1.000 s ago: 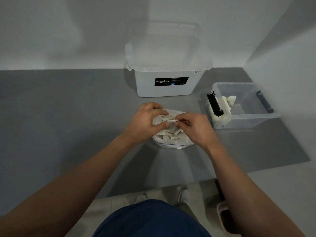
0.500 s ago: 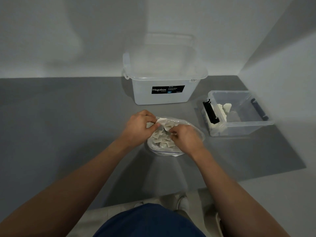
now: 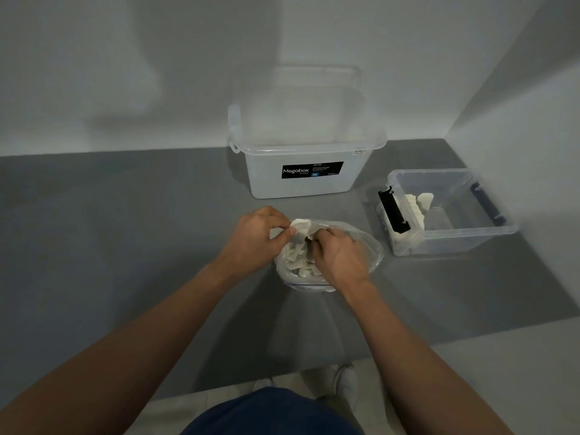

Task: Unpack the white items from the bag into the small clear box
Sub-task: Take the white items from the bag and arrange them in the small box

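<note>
A clear plastic bag (image 3: 370, 246) lies on the grey table, filled with several white items (image 3: 296, 262). My left hand (image 3: 255, 240) pinches the bag's rim together with a white piece (image 3: 300, 223) at the top left of the opening. My right hand (image 3: 340, 257) reaches into the bag with curled fingers among the white items; its fingertips are hidden. The small clear box (image 3: 452, 238) stands to the right, holding a few white items (image 3: 414, 204) at its left side.
A larger translucent Megabox tub (image 3: 307, 152) stands behind the bag against the back wall. A side wall rises just right of the small box. A black clip (image 3: 392, 210) hangs on the small box's left wall. The table edge runs in front of me.
The view has tilted up a little. My right hand has gone deeper into the bag. My left hand still holds the bag's rim, lifted slightly with a white piece.
</note>
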Demonstrator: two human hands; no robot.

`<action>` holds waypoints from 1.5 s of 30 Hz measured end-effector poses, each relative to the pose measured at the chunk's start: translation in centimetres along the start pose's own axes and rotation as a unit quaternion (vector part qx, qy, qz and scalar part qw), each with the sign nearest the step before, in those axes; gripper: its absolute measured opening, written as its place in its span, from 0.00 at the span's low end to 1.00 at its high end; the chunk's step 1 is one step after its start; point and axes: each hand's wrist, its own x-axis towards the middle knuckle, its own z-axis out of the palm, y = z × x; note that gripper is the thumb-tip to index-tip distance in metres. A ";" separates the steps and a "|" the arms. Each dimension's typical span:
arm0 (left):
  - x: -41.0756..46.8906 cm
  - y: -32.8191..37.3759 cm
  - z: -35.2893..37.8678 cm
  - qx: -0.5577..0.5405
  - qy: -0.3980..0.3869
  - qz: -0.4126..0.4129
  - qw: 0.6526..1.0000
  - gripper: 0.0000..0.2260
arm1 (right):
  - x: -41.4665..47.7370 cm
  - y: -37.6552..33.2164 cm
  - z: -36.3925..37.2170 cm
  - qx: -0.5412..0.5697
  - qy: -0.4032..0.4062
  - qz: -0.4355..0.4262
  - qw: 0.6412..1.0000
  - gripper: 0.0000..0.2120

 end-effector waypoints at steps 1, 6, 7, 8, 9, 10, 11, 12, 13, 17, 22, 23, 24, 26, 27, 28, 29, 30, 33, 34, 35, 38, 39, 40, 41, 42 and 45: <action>0.1 0.1 -0.2 -0.008 0.004 0.001 1.000 0.07 | -0.3 0.3 -0.4 0.005 0.008 -0.008 1.000 0.14; 0.6 1.3 -1.2 -0.048 0.000 0.006 0.999 0.08 | -1.6 2.0 -2.8 0.065 0.053 -0.044 0.995 0.08; 0.7 1.7 -1.4 -0.062 0.001 -0.002 0.998 0.07 | -1.8 2.3 -3.4 0.080 0.063 -0.052 0.993 0.08; 0.8 1.9 -1.6 -0.081 0.003 -0.012 0.997 0.07 | -1.9 2.5 -4.1 0.093 0.068 -0.058 0.992 0.08; 0.9 2.2 -1.6 -0.103 0.003 -0.023 0.994 0.07 | -2.0 2.7 -4.8 0.103 0.071 -0.063 0.990 0.08; 1.1 2.6 -1.6 -0.128 0.001 -0.034 0.991 0.07 | -2.1 2.8 -5.6 0.109 0.075 -0.067 0.989 0.09; 1.3 3.0 -1.5 -0.159 -0.003 -0.046 0.986 0.06 | -2.1 2.9 -6.5 0.112 0.078 -0.070 0.988 0.10; 1.4 3.4 -1.3 -0.196 -0.011 -0.060 0.979 0.06 | -2.3 2.9 -7.4 0.117 0.081 -0.071 0.987 0.10; 1.6 3.9 -1.1 -0.234 -0.021 -0.076 0.969 0.06 | -2.4 2.9 -8.2 0.124 0.084 -0.072 0.986 0.10; 2.0 5.3 -0.2 -0.317 -0.041 -0.109 0.941 0.05 | -3.2 3.3 -11.1 0.127 0.139 -0.097 0.977 0.05; 2.8 6.6 0.7 -0.348 -0.061 -0.120 0.928 0.04 | -3.5 5.3 -13.2 0.135 0.186 -0.084 0.970 0.04; 3.1 6.8 0.8 -0.348 -0.062 -0.121 0.928 0.03 | -3.6 5.8 -13.7 0.143 0.216 -0.072 0.963 0.04; 3.3 7.0 1.0 -0.349 -0.062 -0.121 0.927 0.03 | -3.6 6.4 -14.4 0.151 0.240 -0.058 0.957 0.04; 3.9 7.7 1.5 -0.358 -0.062 -0.121 0.924 0.03 | -3.4 8.1 -15.8 0.147 0.268 -0.028 0.952 0.05; 4.3 8.1 1.8 -0.363 -0.062 -0.125 0.921 0.03 | -3.3 9.2 -16.5 0.138 0.276 -0.010 0.951 0.06; 4.7 8.6 2.1 -0.371 -0.062 -0.131 0.918 0.03 | -3.2 10.3 -17.3 0.131 0.284 0.007 0.950 0.07; 5.2 9.2 2.5 -0.378 -0.061 -0.136 0.914 0.03 | -3.2 11.4 -18.0 0.126 0.293 0.020 0.948 0.07; 5.6 9.8 3.0 -0.386 -0.060 -0.141 0.910 0.03 | -3.1 12.5 -18.7 0.120 0.301 0.030 0.946 0.07; 7.0 11.4 4.5 -0.393 -0.058 -0.142 0.906 0.03 | -2.5 15.6 -20.3 0.113 0.301 0.045 0.946 0.07; 7.3 12.0 4.9 -0.393 -0.055 -0.141 0.907 0.03 | -2.0 16.7 -20.6 0.109 0.296 0.046 0.948 0.06; 7.6 12.6 5.4 -0.392 -0.052 -0.140 0.908 0.04 | -1.4 17.8 -20.8 0.097 0.290 0.043 0.951 0.06; 8.4 13.9 6.8 -0.376 -0.044 -0.132 0.916 0.04 | 1.0 21.0 -20.8 0.041 0.260 0.030 0.964 0.06; 8.6 14.3 7.2 -0.369 -0.042 -0.129 0.920 0.04 | 2.0 22.0 -20.5 0.029 0.241 0.025 0.970 0.06; 8.9 14.6 7.5 -0.364 -0.040 -0.128 0.922 0.04 | 2.9 22.9 -20.2 0.020 0.218 0.021 0.975 0.06; 9.2 14.9 7.9 -0.360 -0.037 -0.131 0.923 0.04 | 3.8 23.9 -19.7 0.015 0.195 0.021 0.980 0.06; 9.5 15.0 8.3 -0.358 -0.033 -0.136 0.923 0.04 | 4.7 24.7 -19.1 0.011 0.173 0.022 0.985 0.06; 10.2 15.6 9.1 -0.352 -0.027 -0.153 0.923 0.05 | 7.2 26.5 -16.9 0.010 0.106 0.023 0.994 0.05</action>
